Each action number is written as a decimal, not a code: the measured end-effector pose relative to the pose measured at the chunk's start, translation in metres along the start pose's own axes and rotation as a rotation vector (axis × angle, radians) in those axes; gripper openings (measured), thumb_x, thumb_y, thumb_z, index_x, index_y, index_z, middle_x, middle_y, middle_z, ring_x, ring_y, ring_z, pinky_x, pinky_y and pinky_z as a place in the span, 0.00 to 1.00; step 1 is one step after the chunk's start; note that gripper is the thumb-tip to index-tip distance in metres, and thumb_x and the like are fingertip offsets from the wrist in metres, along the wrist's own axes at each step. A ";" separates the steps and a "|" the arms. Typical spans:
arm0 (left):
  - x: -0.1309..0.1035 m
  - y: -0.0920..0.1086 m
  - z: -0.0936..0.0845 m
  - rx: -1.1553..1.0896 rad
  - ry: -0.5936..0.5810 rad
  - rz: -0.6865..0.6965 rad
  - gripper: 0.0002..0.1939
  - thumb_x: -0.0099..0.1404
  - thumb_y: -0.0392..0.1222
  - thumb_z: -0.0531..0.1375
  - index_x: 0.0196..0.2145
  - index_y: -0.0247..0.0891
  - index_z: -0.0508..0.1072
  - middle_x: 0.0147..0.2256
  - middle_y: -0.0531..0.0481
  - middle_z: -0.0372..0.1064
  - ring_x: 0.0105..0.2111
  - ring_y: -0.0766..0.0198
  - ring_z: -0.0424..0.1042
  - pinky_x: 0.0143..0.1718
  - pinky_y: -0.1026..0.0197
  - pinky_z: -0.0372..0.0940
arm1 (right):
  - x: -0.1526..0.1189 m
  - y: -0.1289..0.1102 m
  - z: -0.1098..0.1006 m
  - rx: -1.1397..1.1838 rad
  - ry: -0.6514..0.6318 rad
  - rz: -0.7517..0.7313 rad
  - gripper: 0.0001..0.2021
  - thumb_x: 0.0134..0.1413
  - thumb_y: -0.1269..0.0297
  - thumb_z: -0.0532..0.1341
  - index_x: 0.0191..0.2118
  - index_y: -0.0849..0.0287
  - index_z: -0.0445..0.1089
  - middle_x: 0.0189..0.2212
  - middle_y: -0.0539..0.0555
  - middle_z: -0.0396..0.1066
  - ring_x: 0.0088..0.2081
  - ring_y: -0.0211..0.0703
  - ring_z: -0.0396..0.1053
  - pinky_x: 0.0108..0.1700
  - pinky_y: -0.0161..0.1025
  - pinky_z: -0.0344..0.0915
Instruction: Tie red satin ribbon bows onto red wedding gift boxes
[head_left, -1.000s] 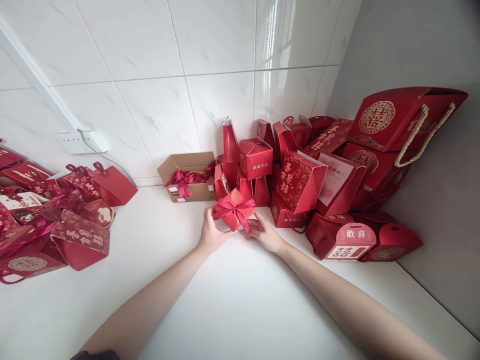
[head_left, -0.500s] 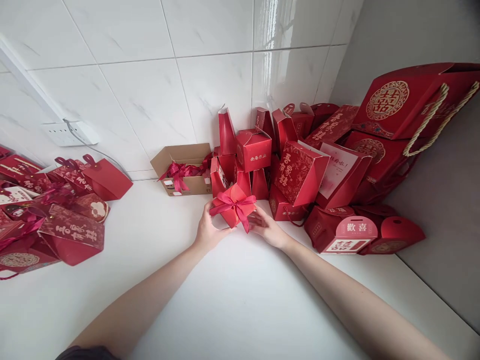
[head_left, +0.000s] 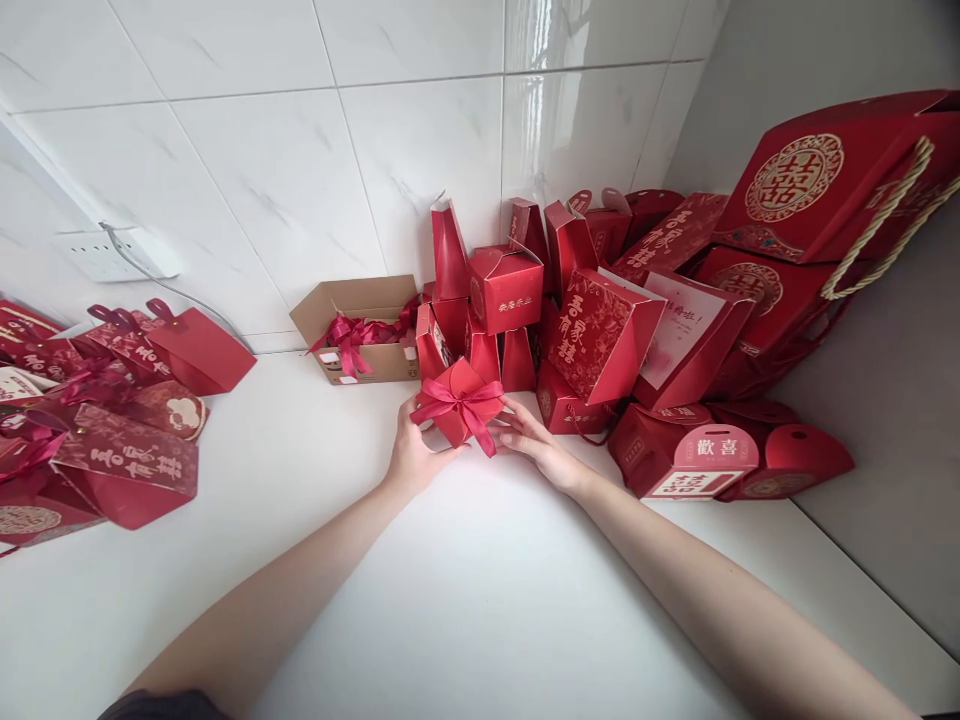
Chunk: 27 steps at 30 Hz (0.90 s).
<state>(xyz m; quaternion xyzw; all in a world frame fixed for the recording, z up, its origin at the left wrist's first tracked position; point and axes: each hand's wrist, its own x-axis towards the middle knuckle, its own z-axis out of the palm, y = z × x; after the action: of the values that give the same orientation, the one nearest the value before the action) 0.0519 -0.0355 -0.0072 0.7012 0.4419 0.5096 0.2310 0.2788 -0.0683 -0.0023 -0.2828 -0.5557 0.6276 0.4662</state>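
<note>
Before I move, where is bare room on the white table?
Bare: the table between the left forearm and right forearm, and leftward to the left pile. Crowded: that pile and the stacked red boxes at right rear.

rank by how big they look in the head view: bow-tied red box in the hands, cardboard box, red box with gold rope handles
1. red box with gold rope handles
2. cardboard box
3. bow-tied red box

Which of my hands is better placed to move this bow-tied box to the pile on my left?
Probably your left hand: it cups the bow-tied box and is nearer the left pile. Your right hand has only fingertips beside the box.
</note>
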 end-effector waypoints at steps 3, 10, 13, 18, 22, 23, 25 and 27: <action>-0.001 0.001 0.000 0.041 0.010 0.038 0.46 0.45 0.42 0.74 0.58 0.45 0.57 0.58 0.39 0.58 0.58 0.45 0.63 0.51 0.45 0.69 | -0.001 -0.003 0.002 0.010 -0.010 -0.011 0.32 0.59 0.58 0.59 0.67 0.44 0.49 0.67 0.55 0.51 0.61 0.50 0.62 0.58 0.50 0.63; 0.000 0.014 -0.002 -0.046 0.006 -0.003 0.50 0.48 0.42 0.72 0.63 0.47 0.49 0.63 0.39 0.54 0.62 0.47 0.59 0.53 0.48 0.69 | 0.002 -0.002 0.000 0.051 0.035 0.037 0.33 0.56 0.63 0.61 0.66 0.46 0.53 0.64 0.54 0.58 0.59 0.51 0.65 0.59 0.51 0.63; 0.001 0.011 -0.005 -0.142 -0.004 -0.066 0.45 0.51 0.45 0.70 0.61 0.46 0.53 0.60 0.40 0.60 0.60 0.49 0.62 0.50 0.49 0.70 | 0.001 -0.003 0.001 0.052 0.041 -0.003 0.30 0.58 0.62 0.61 0.66 0.47 0.55 0.66 0.53 0.57 0.63 0.50 0.59 0.62 0.50 0.59; 0.004 0.000 -0.006 -0.404 -0.148 -0.184 0.32 0.61 0.56 0.62 0.57 0.40 0.62 0.54 0.39 0.67 0.53 0.49 0.69 0.50 0.49 0.67 | -0.002 -0.008 0.006 0.078 0.009 -0.044 0.41 0.58 0.59 0.63 0.70 0.44 0.40 0.66 0.51 0.57 0.66 0.46 0.56 0.68 0.51 0.49; 0.005 -0.001 -0.004 -0.404 -0.220 -0.185 0.25 0.67 0.57 0.55 0.54 0.37 0.67 0.54 0.40 0.68 0.55 0.49 0.67 0.54 0.49 0.63 | -0.004 -0.007 0.004 0.078 -0.021 -0.017 0.46 0.58 0.57 0.64 0.71 0.45 0.31 0.66 0.54 0.57 0.65 0.47 0.57 0.67 0.51 0.51; 0.005 0.000 -0.004 -0.391 -0.229 -0.183 0.24 0.68 0.56 0.54 0.54 0.38 0.67 0.55 0.41 0.67 0.56 0.50 0.67 0.55 0.49 0.63 | -0.004 -0.007 0.003 0.082 -0.028 -0.005 0.47 0.57 0.57 0.64 0.71 0.45 0.30 0.66 0.54 0.57 0.65 0.48 0.58 0.67 0.52 0.52; 0.004 0.002 -0.004 -0.366 -0.237 -0.176 0.23 0.69 0.55 0.54 0.55 0.39 0.66 0.56 0.42 0.67 0.56 0.51 0.66 0.56 0.50 0.62 | -0.003 -0.006 0.003 0.091 -0.042 0.008 0.50 0.55 0.57 0.66 0.71 0.45 0.28 0.66 0.54 0.57 0.64 0.49 0.59 0.66 0.52 0.54; 0.003 0.003 -0.005 -0.352 -0.242 -0.173 0.24 0.68 0.55 0.55 0.55 0.39 0.66 0.56 0.42 0.67 0.55 0.51 0.66 0.55 0.51 0.62 | -0.003 -0.007 0.005 0.094 -0.042 0.007 0.52 0.53 0.58 0.68 0.71 0.45 0.28 0.65 0.55 0.58 0.64 0.49 0.59 0.66 0.51 0.55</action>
<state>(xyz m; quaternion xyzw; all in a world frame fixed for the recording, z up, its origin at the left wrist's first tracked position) 0.0487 -0.0349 -0.0019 0.6656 0.3736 0.4693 0.4440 0.2778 -0.0733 0.0050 -0.2493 -0.5343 0.6605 0.4649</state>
